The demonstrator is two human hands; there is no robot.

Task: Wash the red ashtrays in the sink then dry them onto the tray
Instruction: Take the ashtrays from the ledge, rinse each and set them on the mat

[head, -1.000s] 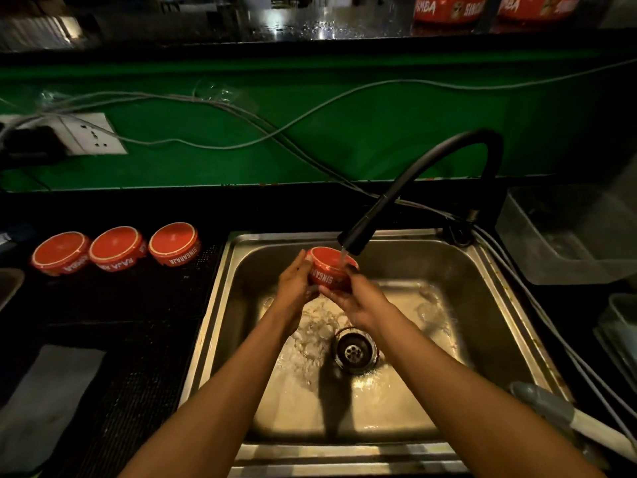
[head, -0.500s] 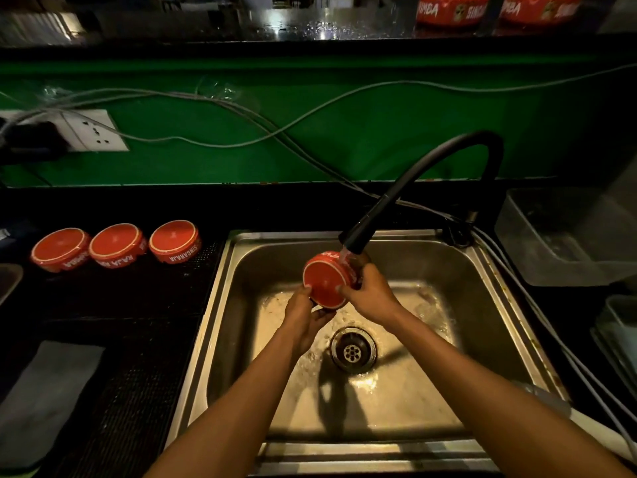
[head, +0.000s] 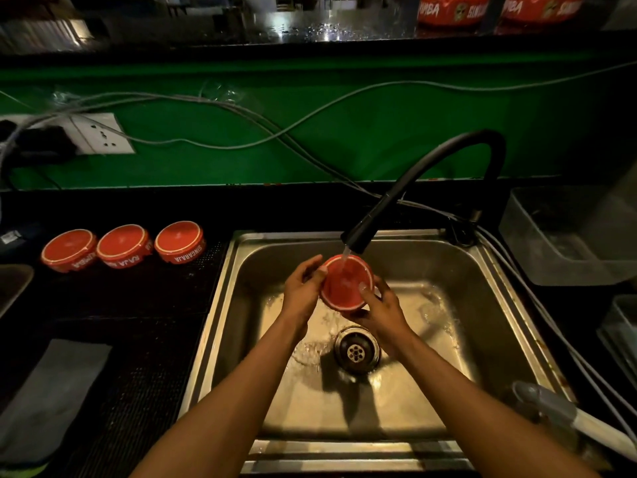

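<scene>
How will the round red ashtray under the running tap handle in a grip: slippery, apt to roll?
Probably slippery: water from the black faucet runs over the round red ashtray. Likely rigid; left hand and right hand pinch its rim without visible flex. Its round shape could roll if dropped on edge.

1. "SINGARAJA", upside down, on the rightmost counter ashtray.
2. "RAJA" on the middle ashtray.
3. "SIMBA" lettering, partly cut off, on the shelf ashtrays.
</scene>
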